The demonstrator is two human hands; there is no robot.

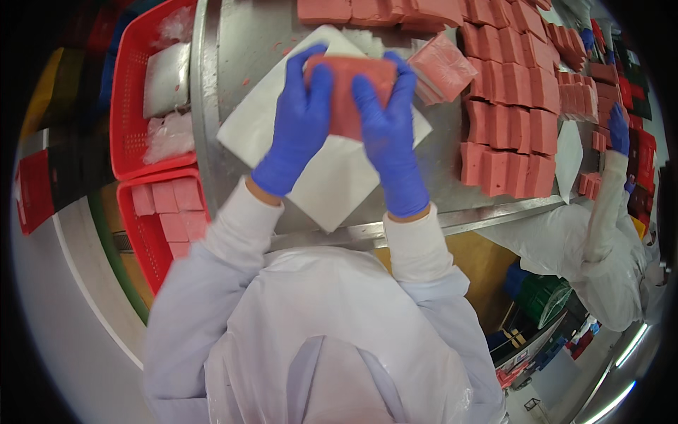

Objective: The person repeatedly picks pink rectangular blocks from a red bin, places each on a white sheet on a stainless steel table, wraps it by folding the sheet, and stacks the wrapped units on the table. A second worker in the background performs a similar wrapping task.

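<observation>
My left hand (pixel 303 116) and my right hand (pixel 389 119), both in blue gloves, hold one pink block (pixel 349 95) between them, thumbs on its upper face. The block is over a stack of white wrapping sheets (pixel 333 175) lying askew on the metal table. Just right of my right hand sits a pink block in a clear wrapper (pixel 442 69). More pink blocks (pixel 508 106) stand in close rows further right, and others (pixel 376 10) lie along the far side. What the blocks are made of cannot be told.
The metal table's raised rim (pixel 204 95) runs along the left. Beside it stand a red crate with plastic bags (pixel 122 106) and a red crate holding pink blocks (pixel 137 238). At the right a co-worker's gloved hand (pixel 618 130) reaches over the table; the co-worker wears a white apron (pixel 551 233).
</observation>
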